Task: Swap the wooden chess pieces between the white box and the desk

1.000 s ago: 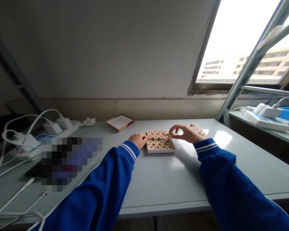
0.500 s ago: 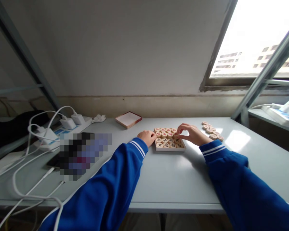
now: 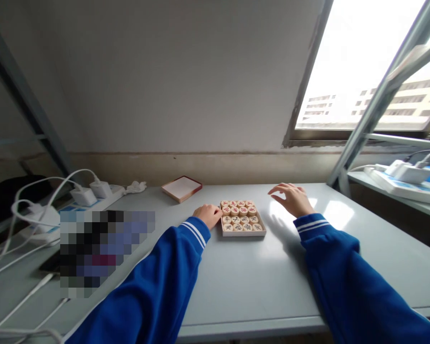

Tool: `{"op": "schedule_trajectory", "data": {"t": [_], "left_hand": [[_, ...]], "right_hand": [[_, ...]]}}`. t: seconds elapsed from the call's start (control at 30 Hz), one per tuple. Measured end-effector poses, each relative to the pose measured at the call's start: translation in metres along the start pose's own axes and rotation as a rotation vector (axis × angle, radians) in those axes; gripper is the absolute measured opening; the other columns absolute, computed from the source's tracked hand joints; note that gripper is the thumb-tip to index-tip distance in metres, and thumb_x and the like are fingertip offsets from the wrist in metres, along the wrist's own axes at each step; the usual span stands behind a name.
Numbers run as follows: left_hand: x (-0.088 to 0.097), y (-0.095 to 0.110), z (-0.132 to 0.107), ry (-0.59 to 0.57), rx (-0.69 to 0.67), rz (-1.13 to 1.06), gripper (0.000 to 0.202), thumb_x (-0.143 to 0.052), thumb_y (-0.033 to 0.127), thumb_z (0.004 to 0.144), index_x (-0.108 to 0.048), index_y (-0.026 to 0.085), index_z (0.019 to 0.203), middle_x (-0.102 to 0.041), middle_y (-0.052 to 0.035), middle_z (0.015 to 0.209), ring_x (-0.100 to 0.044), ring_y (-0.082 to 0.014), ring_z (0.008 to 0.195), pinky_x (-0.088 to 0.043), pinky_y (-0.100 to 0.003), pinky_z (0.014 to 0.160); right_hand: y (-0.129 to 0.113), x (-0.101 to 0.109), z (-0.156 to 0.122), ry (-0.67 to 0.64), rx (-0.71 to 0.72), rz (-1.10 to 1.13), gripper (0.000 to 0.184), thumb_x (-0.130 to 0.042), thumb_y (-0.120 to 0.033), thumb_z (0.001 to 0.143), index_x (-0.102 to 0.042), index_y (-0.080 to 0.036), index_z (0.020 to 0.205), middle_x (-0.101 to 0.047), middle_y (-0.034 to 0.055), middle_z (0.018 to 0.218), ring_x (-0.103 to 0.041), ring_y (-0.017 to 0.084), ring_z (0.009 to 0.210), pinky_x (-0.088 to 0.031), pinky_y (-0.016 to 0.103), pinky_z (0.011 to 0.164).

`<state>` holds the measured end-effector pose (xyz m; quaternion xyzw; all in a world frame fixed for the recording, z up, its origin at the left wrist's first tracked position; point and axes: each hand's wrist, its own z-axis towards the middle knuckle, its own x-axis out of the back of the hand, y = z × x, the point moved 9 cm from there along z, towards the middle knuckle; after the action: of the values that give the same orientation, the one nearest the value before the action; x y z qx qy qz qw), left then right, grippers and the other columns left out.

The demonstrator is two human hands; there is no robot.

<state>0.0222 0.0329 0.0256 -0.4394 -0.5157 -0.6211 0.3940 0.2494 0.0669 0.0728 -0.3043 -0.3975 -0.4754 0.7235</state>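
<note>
Round wooden Chinese chess pieces (image 3: 235, 220) fill a shallow white-sided box (image 3: 244, 234) in rows, red characters in the far rows and dark ones in the near rows. At the box's left side is my left hand (image 3: 208, 216), its fingers curled against the edge. My right hand (image 3: 292, 198) hovers over the table to the right of the box, thumb and fingers apart, holding nothing. The loose pieces seen earlier on that side are hidden behind my right hand and sleeve.
The box lid (image 3: 182, 188) lies inner side up near the wall. On the left are a power strip (image 3: 116, 192) with chargers and white cables, and a pixelated device (image 3: 103, 248). A metal frame post (image 3: 370, 98) slants up at the right, before the window.
My right hand has left the box, moving right, and its fingers have opened. My left hand stays at the box's edge. The whole view has shifted slightly.
</note>
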Motion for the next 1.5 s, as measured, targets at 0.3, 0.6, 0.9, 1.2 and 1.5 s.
{"op": "schedule_trajectory", "data": {"t": [0.3, 0.6, 0.9, 1.2, 1.5], "left_hand": [[-0.010, 0.008, -0.002, -0.173, -0.108, -0.086, 0.046, -0.036, 0.043, 0.074, -0.058, 0.018, 0.042, -0.054, -0.0022, 0.043, -0.051, -0.0137, 0.049, -0.037, -0.024, 0.059], [-0.008, 0.002, 0.003, -0.060, -0.035, -0.012, 0.042, -0.034, 0.037, 0.076, -0.064, 0.019, 0.052, -0.062, -0.0042, 0.058, -0.054, -0.0146, 0.058, -0.035, -0.024, 0.057], [-0.011, 0.003, 0.004, -0.074, -0.080, -0.041, 0.058, -0.022, 0.043, 0.083, -0.061, 0.018, 0.049, -0.061, -0.0059, 0.055, -0.057, -0.0151, 0.062, -0.039, -0.023, 0.068], [-0.011, 0.005, 0.001, -0.094, -0.092, -0.066, 0.063, -0.023, 0.057, 0.079, -0.060, 0.018, 0.046, -0.056, -0.0041, 0.047, -0.055, -0.0152, 0.058, -0.038, -0.024, 0.066], [-0.009, 0.006, -0.001, -0.095, -0.080, -0.029, 0.059, -0.030, 0.063, 0.072, -0.061, 0.019, 0.048, -0.057, -0.0035, 0.050, -0.051, -0.0144, 0.054, -0.033, -0.025, 0.055]], "right_hand": [[0.083, -0.025, -0.017, -0.148, -0.403, -0.269, 0.019, -0.047, -0.024, 0.076, -0.063, -0.024, 0.088, -0.059, 0.0059, 0.102, -0.049, 0.022, 0.094, -0.029, 0.038, 0.077], [0.037, -0.004, -0.005, -0.070, -0.239, 0.101, 0.017, -0.053, -0.034, 0.074, -0.062, -0.024, 0.084, -0.064, 0.0020, 0.085, -0.055, 0.020, 0.083, -0.036, 0.036, 0.075], [-0.129, -0.010, -0.015, -0.087, 0.320, 0.505, 0.021, -0.052, -0.035, 0.078, -0.058, -0.023, 0.093, -0.061, 0.0036, 0.092, -0.056, 0.015, 0.077, -0.038, 0.030, 0.075], [-0.086, -0.004, -0.008, -0.057, 0.194, 0.292, 0.022, -0.051, -0.025, 0.078, -0.056, -0.025, 0.099, -0.059, 0.0037, 0.099, -0.056, 0.016, 0.079, -0.035, 0.035, 0.077], [0.086, -0.029, -0.022, -0.147, -0.398, -0.273, 0.017, -0.049, -0.020, 0.070, -0.064, -0.019, 0.079, -0.059, 0.0146, 0.090, -0.053, 0.028, 0.083, -0.040, 0.040, 0.062]]}}
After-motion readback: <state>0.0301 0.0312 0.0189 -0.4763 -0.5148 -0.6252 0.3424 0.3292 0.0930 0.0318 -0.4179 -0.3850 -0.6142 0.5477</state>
